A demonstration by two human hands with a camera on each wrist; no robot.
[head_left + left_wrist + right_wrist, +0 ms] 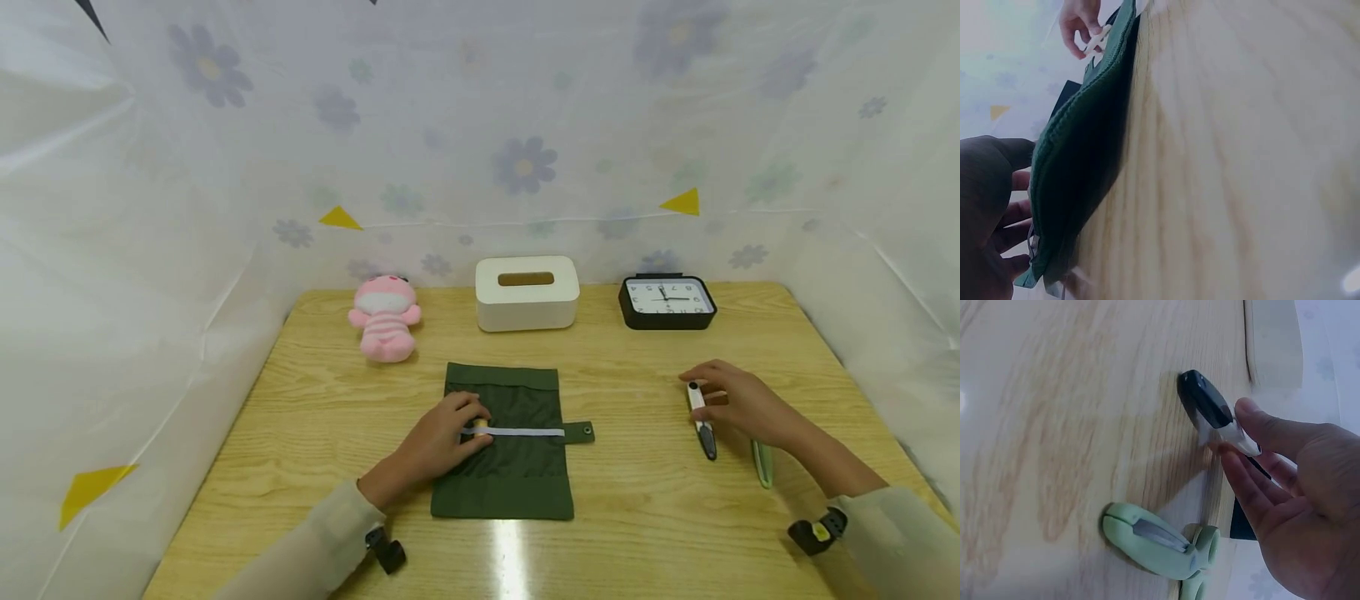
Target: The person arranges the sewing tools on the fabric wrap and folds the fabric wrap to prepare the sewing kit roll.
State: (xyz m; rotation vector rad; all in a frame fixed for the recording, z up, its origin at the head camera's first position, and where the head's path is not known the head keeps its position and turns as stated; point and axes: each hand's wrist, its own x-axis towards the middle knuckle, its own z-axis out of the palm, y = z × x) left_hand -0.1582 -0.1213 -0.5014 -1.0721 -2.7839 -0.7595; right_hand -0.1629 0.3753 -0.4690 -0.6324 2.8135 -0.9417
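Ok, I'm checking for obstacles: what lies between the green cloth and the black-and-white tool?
Bare tabletop, except for the snap tab that juts from the green cloth towards the black-and-white tool; the head view shows this.

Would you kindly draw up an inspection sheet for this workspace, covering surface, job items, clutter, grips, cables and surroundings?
Surface: wooden table, with a bright glare on the near side.
Job's things: green fabric wrap lying spread, white strap across it; small yellowish item at the strap, partly hidden; black-and-white tool; green scissors near it.
Clutter: pink plush toy, white tissue box and black clock, all toward the far side.
Grips: left hand, thumb and fingers around the small yellowish item; right hand, thumb and fingers around the tool's white end.
Cables: nothing seen.
Surroundings: flower-patterned white sheeting with yellow triangles.
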